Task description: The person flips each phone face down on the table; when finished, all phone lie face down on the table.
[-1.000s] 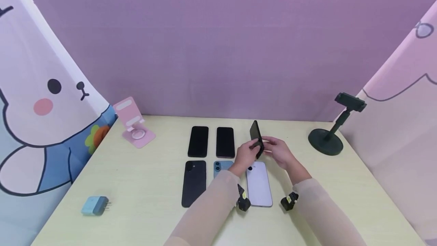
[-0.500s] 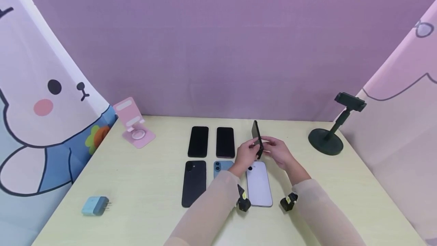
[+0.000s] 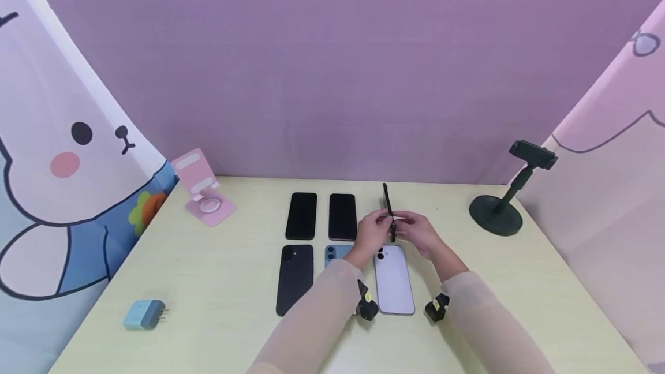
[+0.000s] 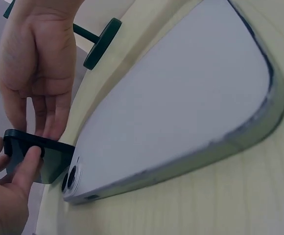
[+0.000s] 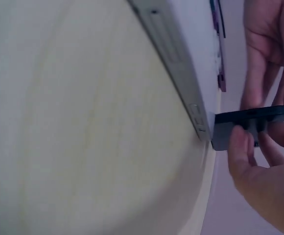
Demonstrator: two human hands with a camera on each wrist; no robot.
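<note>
A purple cloth wall (image 3: 332, 74) fills the upper frame, and under it a pale table (image 3: 218, 310) spreads to the bottom edge. The black stand (image 3: 496, 216) is at the right, the pink stand (image 3: 196, 175) at the left. In the lower middle lies the white phone (image 3: 395, 287), camera end toward the hands.

The left hand (image 3: 371, 234) and the right hand (image 3: 419, 234) meet just above this phone, one on each side of a dark flat object (image 3: 388, 204), perhaps another phone. Neither hand is nearer: the fingers of both are curled and pinch its lower part. Its long axis runs up the frame, the top tilted slightly to the left, with the upper end free.

From the head it is only a thin line. The left wrist view shows its broad face, with a fingertip (image 4: 33, 157) of the left hand pressed there; the right wrist view shows the right thumb (image 5: 238, 142) against a face. Whether its lower edge touches the table, I cannot tell.
</note>
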